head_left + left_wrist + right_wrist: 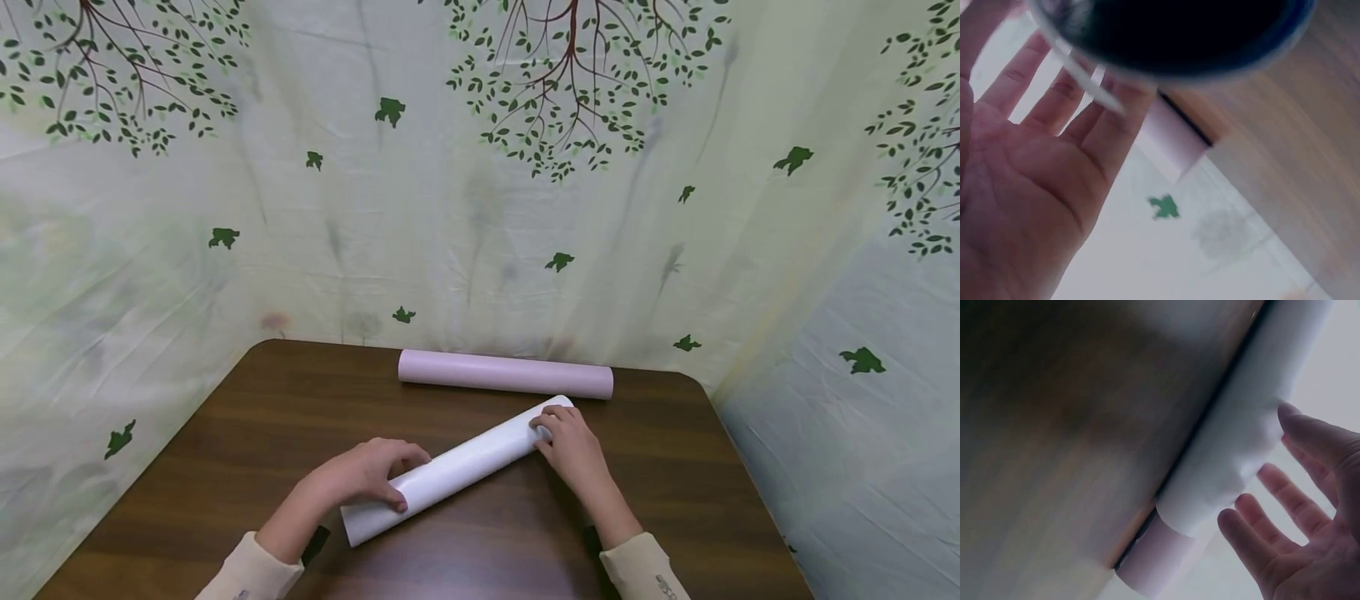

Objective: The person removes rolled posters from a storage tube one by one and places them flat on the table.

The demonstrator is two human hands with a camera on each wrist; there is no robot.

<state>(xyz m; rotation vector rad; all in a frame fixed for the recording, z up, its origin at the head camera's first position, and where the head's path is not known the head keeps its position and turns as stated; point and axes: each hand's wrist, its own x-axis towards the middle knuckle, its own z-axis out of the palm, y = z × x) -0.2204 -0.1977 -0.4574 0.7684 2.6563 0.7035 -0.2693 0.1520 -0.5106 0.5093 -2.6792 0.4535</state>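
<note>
A white roll of sheet material lies slantwise on the brown table, its right end farther away. Near its left end my left hand holds it loosely, thumb on the near side and fingers over the far side. My right hand holds the roll by its right end with bent fingers and thumb. In the right wrist view, the fingertips meet the slightly dented surface. The left wrist view shows the roll's dark open end close up and blurred, partly in front of the left fingers.
Behind the white roll, a pale pink roll lies along the back edge of the brown table. Pale cloth printed with branches and green leaves hangs behind the table and at both sides.
</note>
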